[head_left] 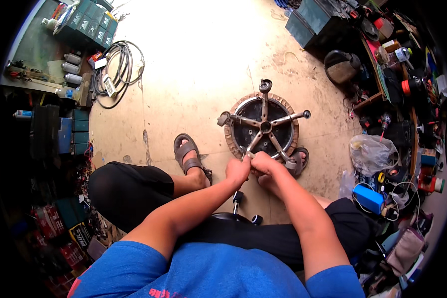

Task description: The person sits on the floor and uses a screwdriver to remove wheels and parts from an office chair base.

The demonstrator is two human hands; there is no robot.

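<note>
A five-legged metal stool base [265, 127] lies with its hub up on a round seat [243, 131] with a brown edge, on the floor between my feet. Casters sit at the ends of several legs, including one caster [266, 86] on the far leg. My left hand [238, 170] is closed at the end of the near-left leg. Right beside it, my right hand [263, 163] is closed too, the two nearly touching. Whatever their fingers grip is mostly hidden by the hands.
Coiled black cable [118, 74] lies on the floor at the far left, near stacked teal boxes [87, 22]. Cluttered shelving lines the right side, with a plastic bag [373, 153] and a blue box [368, 198]. Another caster [257, 219] shows below my arms.
</note>
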